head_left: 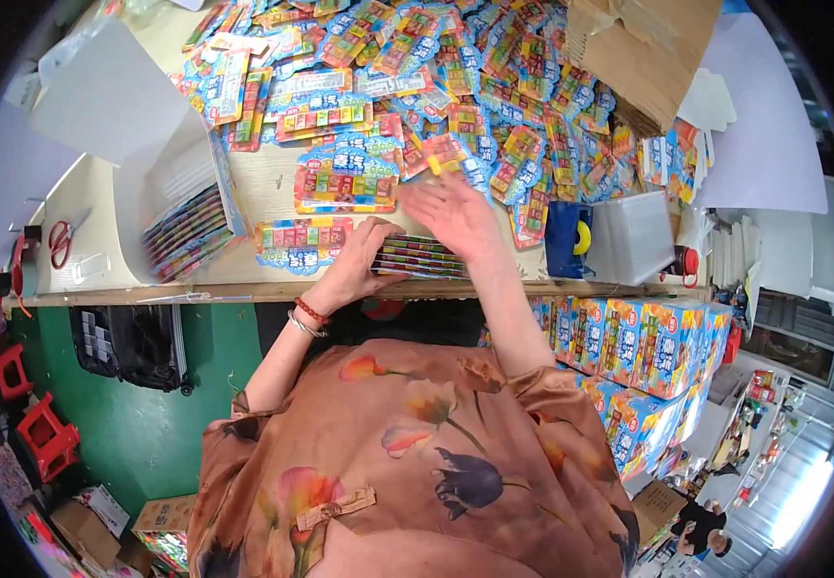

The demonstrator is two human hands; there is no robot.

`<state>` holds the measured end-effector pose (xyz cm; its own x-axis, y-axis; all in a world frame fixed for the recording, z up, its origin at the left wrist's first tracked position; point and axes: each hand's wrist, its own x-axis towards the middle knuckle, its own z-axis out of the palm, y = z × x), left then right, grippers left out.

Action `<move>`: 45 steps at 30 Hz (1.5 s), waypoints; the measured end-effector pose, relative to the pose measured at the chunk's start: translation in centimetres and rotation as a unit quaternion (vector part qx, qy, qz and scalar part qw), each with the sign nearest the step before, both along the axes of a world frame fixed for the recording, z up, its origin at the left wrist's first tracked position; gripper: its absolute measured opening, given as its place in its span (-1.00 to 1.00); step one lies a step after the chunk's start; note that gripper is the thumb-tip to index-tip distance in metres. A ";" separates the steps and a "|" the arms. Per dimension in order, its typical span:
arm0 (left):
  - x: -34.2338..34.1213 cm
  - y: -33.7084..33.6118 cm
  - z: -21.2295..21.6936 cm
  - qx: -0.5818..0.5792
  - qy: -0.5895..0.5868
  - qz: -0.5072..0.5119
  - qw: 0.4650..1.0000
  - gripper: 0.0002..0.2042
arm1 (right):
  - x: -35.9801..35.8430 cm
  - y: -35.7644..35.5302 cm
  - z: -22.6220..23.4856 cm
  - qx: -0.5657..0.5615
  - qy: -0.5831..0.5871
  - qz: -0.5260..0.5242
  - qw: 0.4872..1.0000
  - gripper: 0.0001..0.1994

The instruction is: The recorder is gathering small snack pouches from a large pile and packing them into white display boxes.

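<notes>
Stack of flat colourful card packs (422, 258) sits at the near edge of the wooden table (263, 183), centre of frame. Left hand (359, 262) grips the stack's left end, fingers curled over the top, clamped on it. Right hand (453, 217) lies flat and open over the stack's far right side, fingers spread and slightly blurred; whether it touches the stack or the cards behind it, cannot tell.

Just left of the stack, a single card pack (301, 243) lies flat on the table, touching the left hand's knuckle side. Another card pack (344, 185) lies just beyond it. Behind both hands, a big loose heap of the same packs (455, 77) covers the upper centre of the frame, crowding right up to the right hand.

Upper left: open white box (161, 193) standing on its side, with packs filed on edge inside. Red-handled scissors (58, 241) on the table's far left, well apart from the hands. Upper right: brown cardboard box (643, 48) tipped over the heap. Right of the stack: blue tape dispenser (568, 241), then a white plastic tub (634, 236) just beside it.

Below the table edge at right, stacked blue cartons (643, 352). Lower left: green floor (147, 424), red stools (41, 433), dark case (132, 345) under the table.
</notes>
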<state>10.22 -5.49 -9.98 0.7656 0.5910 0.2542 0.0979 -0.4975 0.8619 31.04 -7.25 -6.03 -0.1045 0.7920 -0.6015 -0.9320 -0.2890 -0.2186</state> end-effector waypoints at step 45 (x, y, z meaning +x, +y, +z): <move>3.9 -1.5 0.0 0.011 -0.069 0.020 0.997 -0.24 | -4.4 5.0 3.9 0.259 -0.893 0.244 0.277 -0.58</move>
